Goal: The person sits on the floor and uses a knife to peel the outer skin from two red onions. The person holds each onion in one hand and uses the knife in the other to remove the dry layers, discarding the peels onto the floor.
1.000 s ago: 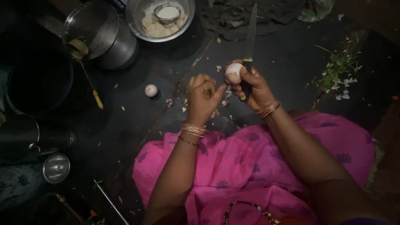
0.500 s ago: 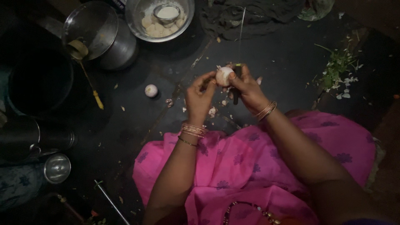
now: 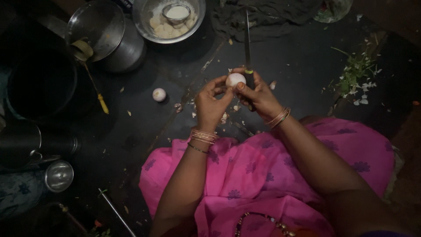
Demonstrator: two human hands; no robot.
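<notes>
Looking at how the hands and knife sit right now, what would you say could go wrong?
The right hand grips a knife while pinching the small pale bulb with the left hand; a slip might nick the fingers. Dim light adds risk. Peel scraps on the dark floor could be slippery.
</notes>
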